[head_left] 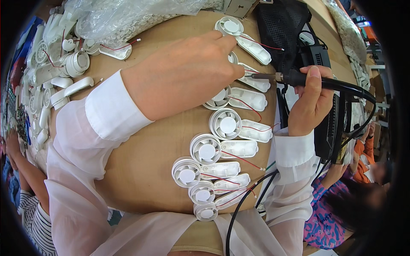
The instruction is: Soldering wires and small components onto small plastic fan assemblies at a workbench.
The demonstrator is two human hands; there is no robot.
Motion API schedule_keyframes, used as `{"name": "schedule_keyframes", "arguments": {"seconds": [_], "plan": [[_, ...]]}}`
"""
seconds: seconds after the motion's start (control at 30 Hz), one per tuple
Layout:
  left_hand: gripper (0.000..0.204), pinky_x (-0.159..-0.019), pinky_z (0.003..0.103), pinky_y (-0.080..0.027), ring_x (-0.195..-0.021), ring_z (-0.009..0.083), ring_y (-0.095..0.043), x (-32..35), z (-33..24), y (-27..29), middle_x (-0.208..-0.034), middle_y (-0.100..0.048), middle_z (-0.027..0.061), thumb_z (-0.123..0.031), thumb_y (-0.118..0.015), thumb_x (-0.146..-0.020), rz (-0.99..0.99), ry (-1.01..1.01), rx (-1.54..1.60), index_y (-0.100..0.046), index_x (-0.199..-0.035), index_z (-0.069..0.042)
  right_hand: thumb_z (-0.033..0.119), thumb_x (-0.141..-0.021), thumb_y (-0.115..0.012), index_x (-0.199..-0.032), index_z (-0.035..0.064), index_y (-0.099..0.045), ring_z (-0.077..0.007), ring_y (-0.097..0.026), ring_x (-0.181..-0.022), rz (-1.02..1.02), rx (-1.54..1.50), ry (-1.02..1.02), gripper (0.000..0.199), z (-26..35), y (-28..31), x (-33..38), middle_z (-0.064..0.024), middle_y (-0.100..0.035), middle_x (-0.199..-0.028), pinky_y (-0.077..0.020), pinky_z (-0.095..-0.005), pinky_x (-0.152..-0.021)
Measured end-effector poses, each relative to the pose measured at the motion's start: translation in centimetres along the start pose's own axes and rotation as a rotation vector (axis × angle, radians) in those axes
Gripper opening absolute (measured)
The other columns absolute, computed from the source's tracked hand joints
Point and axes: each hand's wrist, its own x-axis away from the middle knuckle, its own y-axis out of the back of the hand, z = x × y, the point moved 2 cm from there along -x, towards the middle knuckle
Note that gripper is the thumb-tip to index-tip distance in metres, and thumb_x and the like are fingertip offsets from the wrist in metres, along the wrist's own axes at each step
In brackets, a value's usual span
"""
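Note:
My right hand (311,98) grips a soldering iron (299,78) by its black handle. The iron's tip points left, over the open white handle shell (257,81) of a small fan. My left hand (192,70) is closed over that fan's round head (232,57), with its fingertips by a red wire (251,71); what it pinches is hidden. More white handheld fans, with open shells and thin red wires, lie in a curved row toward me, among them one fan (225,123) below my left hand. Another fan (231,26) lies beyond my fingers.
White fan parts (77,64) are piled on the left, below a clear plastic bag (136,21) of small white pieces. Black mesh (282,34) and a black device (326,132) stand on the right. The iron's black cable (370,112) loops there. Other people sit on both sides.

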Motion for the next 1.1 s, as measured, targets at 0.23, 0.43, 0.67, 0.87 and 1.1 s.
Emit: {"name": "schedule_keyframes", "arguments": {"seconds": [0.23,0.43,0.67,0.87,1.1], "plan": [[0.022,-0.085,0.031,-0.048,-0.096,0.0254,-0.058,-0.2,0.4,0.7,-0.112,-0.056,0.0103,-0.007,-0.06,-0.082,-0.022,-0.005,-0.018,-0.068,-0.103,-0.01,0.02,-0.096,-0.051,-0.088,0.0037,-0.06,-0.0083,-0.043,-0.057,-0.175,-0.184,-0.04,0.021,1.4,1.7,-1.7,-0.0045,-0.059,-0.077,-0.0347,-0.0195,-0.052],[0.017,-0.084,0.033,-0.048,-0.093,0.0257,-0.058,-3.4,3.4,1.3,-0.107,-0.058,0.0084,-0.011,-0.06,-0.086,-0.231,-0.069,0.035,-0.07,-0.1,-0.01,0.022,-0.096,-0.052,-0.088,0.0033,-0.061,-0.008,-0.043,-0.059,-0.27,-0.249,-0.044,0.022,3.3,2.8,-4.8,-0.0043,-0.059,-0.077,-0.0348,-0.0193,-0.052],[0.019,-0.089,0.035,-0.047,-0.099,0.0263,-0.057,-3.7,3.8,0.3,-0.114,-0.059,0.009,-0.013,-0.06,-0.088,-0.211,-0.007,0.054,-0.071,-0.102,-0.009,0.022,-0.096,-0.052,-0.088,0.0031,-0.062,-0.0083,-0.045,-0.061,-0.172,-0.221,-0.04,0.022,1.5,1.9,-5.8,-0.004,-0.059,-0.078,-0.0357,-0.0196,-0.054],[0.02,-0.088,0.034,-0.047,-0.098,0.0265,-0.058,-3.5,3.3,0.7,-0.114,-0.058,0.0098,-0.011,-0.059,-0.087,-0.082,0.018,0.005,-0.071,-0.103,-0.008,0.022,-0.097,-0.052,-0.089,0.0037,-0.062,-0.0082,-0.043,-0.062,-0.066,-0.122,-0.076,0.022,-0.1,-0.1,-4.5,-0.0016,-0.057,-0.076,-0.0359,-0.0207,-0.057],[0.022,-0.087,0.033,-0.047,-0.096,0.0263,-0.058,-3.7,3.4,0.8,-0.113,-0.057,0.0101,-0.008,-0.058,-0.086,-0.031,0.064,0.045,-0.071,-0.104,-0.007,0.023,-0.099,-0.052,-0.089,0.0045,-0.062,-0.0082,-0.042,-0.063,-0.008,-0.076,-0.036,0.023,-0.9,-1.0,-4.4,0.0002,-0.054,-0.074,-0.0355,-0.0216,-0.059]]}}
